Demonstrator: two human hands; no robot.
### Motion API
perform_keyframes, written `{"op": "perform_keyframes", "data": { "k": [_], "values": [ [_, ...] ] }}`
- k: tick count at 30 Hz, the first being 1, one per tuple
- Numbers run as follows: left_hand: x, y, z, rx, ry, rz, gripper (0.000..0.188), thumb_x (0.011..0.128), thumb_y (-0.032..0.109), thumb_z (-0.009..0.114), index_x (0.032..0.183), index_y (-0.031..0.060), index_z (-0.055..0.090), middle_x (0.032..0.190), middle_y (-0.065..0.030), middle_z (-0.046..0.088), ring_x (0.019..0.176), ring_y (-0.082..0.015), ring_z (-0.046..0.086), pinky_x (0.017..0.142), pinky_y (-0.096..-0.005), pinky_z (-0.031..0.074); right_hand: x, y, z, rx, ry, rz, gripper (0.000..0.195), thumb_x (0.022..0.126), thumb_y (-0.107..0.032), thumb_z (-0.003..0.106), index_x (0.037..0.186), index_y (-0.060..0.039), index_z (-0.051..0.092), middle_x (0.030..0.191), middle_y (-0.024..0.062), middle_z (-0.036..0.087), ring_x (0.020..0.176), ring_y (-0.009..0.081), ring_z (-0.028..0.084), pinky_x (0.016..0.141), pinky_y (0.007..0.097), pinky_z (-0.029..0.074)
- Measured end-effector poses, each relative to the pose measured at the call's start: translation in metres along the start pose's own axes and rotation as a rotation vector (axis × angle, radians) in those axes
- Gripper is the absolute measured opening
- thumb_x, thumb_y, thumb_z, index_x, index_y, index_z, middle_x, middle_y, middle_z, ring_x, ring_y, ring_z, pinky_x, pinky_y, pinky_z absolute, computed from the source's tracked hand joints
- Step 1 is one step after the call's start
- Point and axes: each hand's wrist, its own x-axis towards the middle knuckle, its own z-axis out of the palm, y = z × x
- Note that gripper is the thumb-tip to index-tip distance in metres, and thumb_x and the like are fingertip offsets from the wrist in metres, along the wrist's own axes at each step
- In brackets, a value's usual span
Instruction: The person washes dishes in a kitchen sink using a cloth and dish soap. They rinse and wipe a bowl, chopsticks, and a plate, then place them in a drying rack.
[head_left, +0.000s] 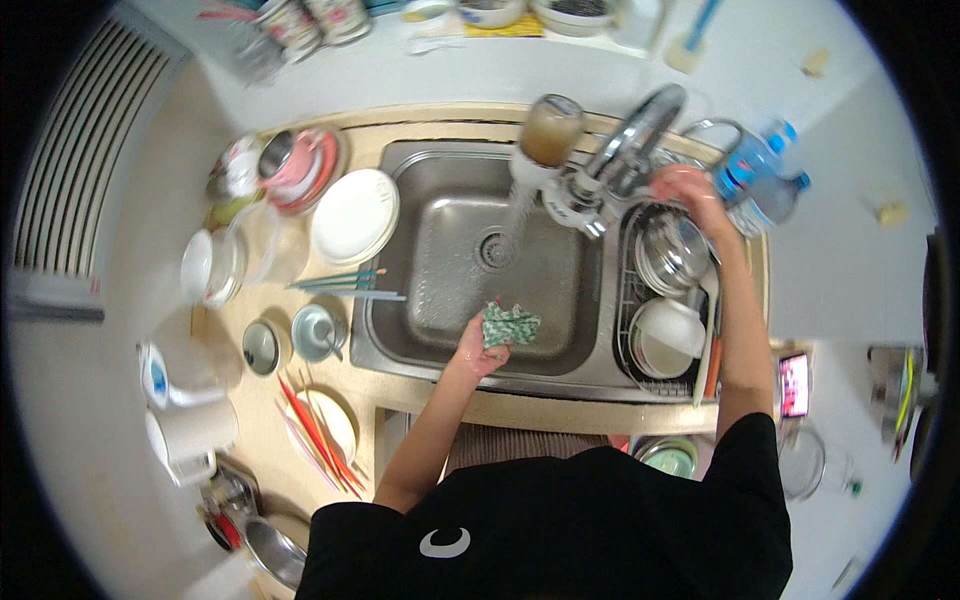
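Observation:
My left hand (481, 352) holds a crumpled green-and-white cloth (511, 325) over the near part of the stainless steel sink (450, 300). Water (519, 214) runs from the white tap filter (534, 171) towards the drain (495, 251). My right hand (684, 187) reaches past the tap, above the far end of the dish rack, beside the plastic bottles; it is blurred, and whether its fingers hold anything cannot be told. Below it in the rack stand metal bowls (673, 251) and white bowls (666, 337).
Left of the sink are stacked white plates (355, 216), a pink cup (289, 159), chopsticks (341, 282), small bowls (318, 332) and a white pitcher (191, 431). Plastic bottles (750, 166) stand at the back right. A curved metal faucet (637, 135) rises behind the sink.

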Motion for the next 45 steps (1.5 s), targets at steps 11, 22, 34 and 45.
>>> {"op": "perform_keyframes", "data": {
  "k": [11,22,34,45],
  "values": [
    [-0.019,-0.024,-0.024,-0.194,-0.063,0.134,0.029,0.090,0.035,0.048,0.089,0.0102,0.062,0.083,-0.0092,0.065,0.044,-0.0105,0.044,0.030,-0.0183,0.019,0.022,0.073,-0.025,0.292,0.317,-0.440,0.040,0.088,-0.033,0.042,0.064,-0.0009,0.046,0.067,0.0073,0.041,0.063,0.0151,0.037,0.060,0.0263,0.027],
    [-0.036,-0.016,0.023,0.175,-0.080,0.281,0.032,0.087,0.039,0.059,0.100,0.0106,0.060,0.075,-0.0032,0.062,0.049,-0.0075,0.050,0.033,-0.0159,0.025,-0.060,0.044,0.232,0.347,-0.160,0.332,0.033,0.094,-0.031,0.049,0.120,-0.0103,0.051,0.110,0.0067,0.054,0.094,0.0148,0.054,0.077,0.0320,0.048],
    [0.019,0.008,-0.078,0.113,-0.557,0.420,0.036,0.092,0.036,0.047,0.118,0.0114,0.051,0.095,-0.0008,0.057,0.086,-0.0108,0.056,0.073,-0.0257,0.046,-0.065,0.034,0.363,-0.545,0.084,-0.568,0.019,0.075,-0.013,0.066,0.074,-0.0043,0.049,0.077,0.0111,0.056,0.070,0.0317,0.053,0.067,0.0366,0.045],
    [-0.064,0.033,-0.030,0.408,0.034,0.449,0.028,0.095,0.036,0.040,0.108,0.0150,0.052,0.091,-0.0011,0.056,0.075,-0.0123,0.054,0.056,-0.0262,0.042,-0.031,0.030,0.394,-0.517,0.138,-0.096,0.017,0.081,-0.016,0.060,0.079,-0.0006,0.054,0.073,0.0167,0.055,0.067,0.0324,0.055,0.063,0.0366,0.044]
  ]
}}
